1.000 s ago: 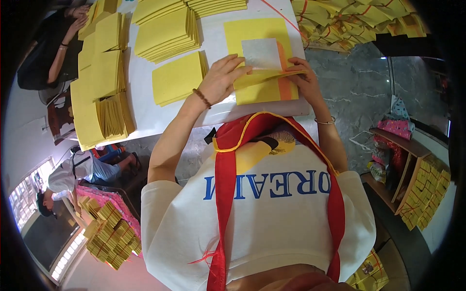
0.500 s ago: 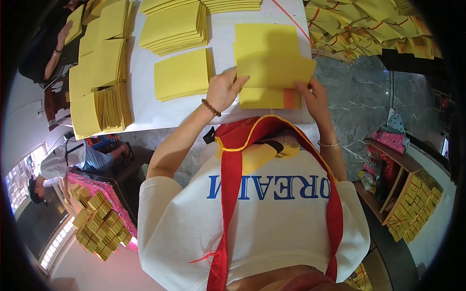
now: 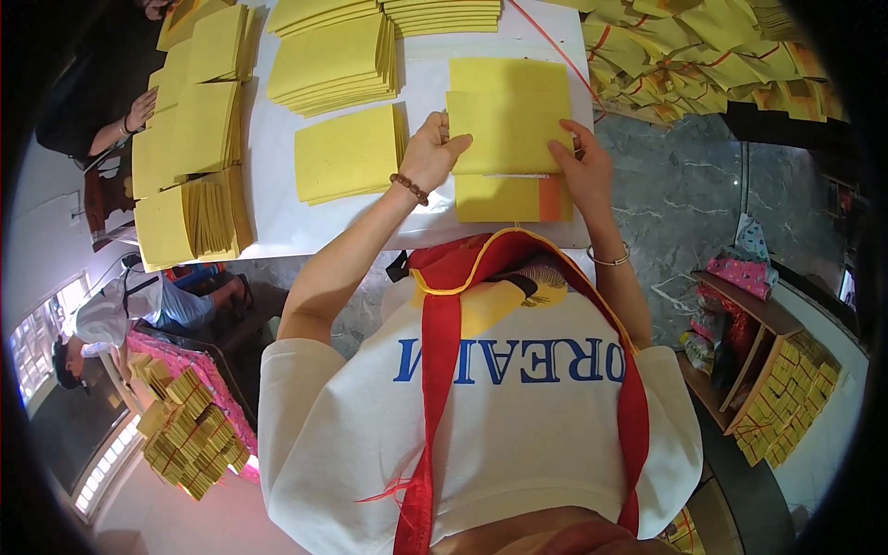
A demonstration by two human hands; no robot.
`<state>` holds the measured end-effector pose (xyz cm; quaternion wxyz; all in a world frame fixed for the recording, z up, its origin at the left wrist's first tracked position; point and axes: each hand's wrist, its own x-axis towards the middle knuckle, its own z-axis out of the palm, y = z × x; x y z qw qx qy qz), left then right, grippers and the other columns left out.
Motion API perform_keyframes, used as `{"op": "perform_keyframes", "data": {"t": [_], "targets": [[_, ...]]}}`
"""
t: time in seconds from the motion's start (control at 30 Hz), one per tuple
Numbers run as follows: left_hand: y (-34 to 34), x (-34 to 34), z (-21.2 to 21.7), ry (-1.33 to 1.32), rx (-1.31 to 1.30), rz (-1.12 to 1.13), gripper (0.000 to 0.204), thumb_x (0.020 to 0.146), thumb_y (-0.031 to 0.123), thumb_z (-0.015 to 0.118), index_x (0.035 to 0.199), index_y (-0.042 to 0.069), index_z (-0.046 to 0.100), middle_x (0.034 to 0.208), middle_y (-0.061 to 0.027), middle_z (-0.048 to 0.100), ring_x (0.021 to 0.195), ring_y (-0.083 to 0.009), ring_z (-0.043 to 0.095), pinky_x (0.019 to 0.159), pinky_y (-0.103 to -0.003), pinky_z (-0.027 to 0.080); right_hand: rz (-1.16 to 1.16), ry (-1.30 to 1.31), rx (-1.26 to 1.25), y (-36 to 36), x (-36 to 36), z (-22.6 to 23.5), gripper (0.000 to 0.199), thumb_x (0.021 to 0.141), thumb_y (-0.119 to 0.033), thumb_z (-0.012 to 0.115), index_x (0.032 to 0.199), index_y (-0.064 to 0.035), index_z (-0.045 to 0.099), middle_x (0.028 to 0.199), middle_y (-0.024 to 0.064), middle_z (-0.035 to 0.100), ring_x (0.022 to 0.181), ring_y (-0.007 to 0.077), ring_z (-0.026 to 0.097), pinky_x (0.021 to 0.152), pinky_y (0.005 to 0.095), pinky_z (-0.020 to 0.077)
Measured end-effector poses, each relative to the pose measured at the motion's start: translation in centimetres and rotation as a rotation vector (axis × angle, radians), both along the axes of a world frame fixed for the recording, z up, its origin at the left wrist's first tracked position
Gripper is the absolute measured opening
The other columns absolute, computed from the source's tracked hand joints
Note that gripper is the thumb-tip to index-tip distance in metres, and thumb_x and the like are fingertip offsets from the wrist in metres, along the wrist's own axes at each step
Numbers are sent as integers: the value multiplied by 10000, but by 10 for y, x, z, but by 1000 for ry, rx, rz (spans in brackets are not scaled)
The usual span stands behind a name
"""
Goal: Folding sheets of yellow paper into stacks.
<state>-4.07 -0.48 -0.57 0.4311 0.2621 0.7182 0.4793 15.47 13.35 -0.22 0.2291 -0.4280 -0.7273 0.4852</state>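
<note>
A yellow paper sheet (image 3: 507, 134) is held near the table's front right corner, a hand at each side edge. My left hand (image 3: 433, 155) pinches its left edge with the thumb on top. At the right edge, my right hand (image 3: 585, 168) has thumb and fingers closed on the paper. Beneath it lies more yellow paper (image 3: 499, 198) with an orange strip (image 3: 549, 199) at its right end; another yellow edge (image 3: 509, 74) shows beyond. Left of my left hand is a low stack of yellow sheets (image 3: 347, 153). The fingertips behind the sheet are partly hidden.
Taller yellow paper stacks (image 3: 328, 60) stand on the white table (image 3: 277, 185), with a row of stacks (image 3: 205, 120) along its left. A co-worker's hand (image 3: 141, 109) rests by that row. Red-tied yellow bundles (image 3: 684, 46) lie at the far right; a shelf (image 3: 758, 305) stands right.
The held sheet has levelled and its right side has shifted left along with my right hand. The co-worker's hand has come nearer, onto the left row, without the yellow sheet seen earlier.
</note>
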Motion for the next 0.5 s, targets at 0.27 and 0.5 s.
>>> {"op": "perform_keyframes", "data": {"t": [0.27, 0.5], "targets": [[6, 26, 53, 1254, 72, -17, 525, 793, 260, 646, 1243, 74, 448, 1190, -176, 493, 1020, -280, 515, 837, -423, 414, -45, 27, 11, -3, 2, -9, 361, 773, -160, 659, 1105, -35, 594, 720, 84, 639, 617, 126, 586, 570, 262, 452], [17, 50, 14, 1252, 112, -577, 634, 844, 506, 501, 1347, 135, 394, 1418, -101, 322, 1310, -307, 270, 1038, -509, 220, -25, -46, -113, -9, -1, 15, 367, 774, -204, 662, 1107, -63, 604, 907, 74, 648, 776, 147, 618, 680, 302, 469]]}}
